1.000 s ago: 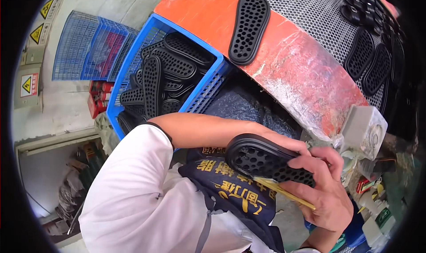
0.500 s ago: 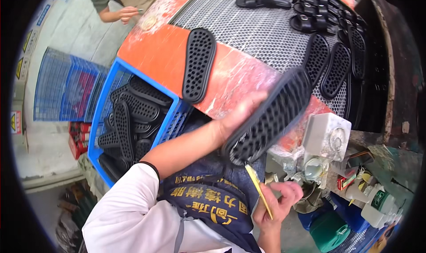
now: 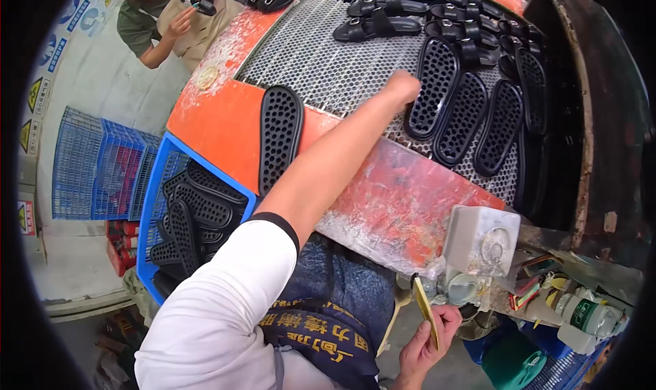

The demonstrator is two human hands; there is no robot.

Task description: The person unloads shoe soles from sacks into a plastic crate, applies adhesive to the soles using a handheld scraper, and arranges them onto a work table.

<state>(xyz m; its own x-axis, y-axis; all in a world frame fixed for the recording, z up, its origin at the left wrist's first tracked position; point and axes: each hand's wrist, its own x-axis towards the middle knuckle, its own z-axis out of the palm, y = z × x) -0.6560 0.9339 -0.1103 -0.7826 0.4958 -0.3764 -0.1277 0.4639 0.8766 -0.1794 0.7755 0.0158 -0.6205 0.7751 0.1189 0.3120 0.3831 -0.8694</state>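
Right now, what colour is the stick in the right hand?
The stick is yellow, shown best in the head view.

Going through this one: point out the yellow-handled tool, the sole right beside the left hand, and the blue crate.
Yellow-handled tool [image 3: 424,304]: head view, its handle.
Sole [image 3: 434,87]: head view, its patterned face.
Blue crate [image 3: 249,205]: head view, its rim.

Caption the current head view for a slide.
Left hand at the edge of a honeycomb-patterned black sole on metal mesh; right hand holding a yellow stick-like tool.
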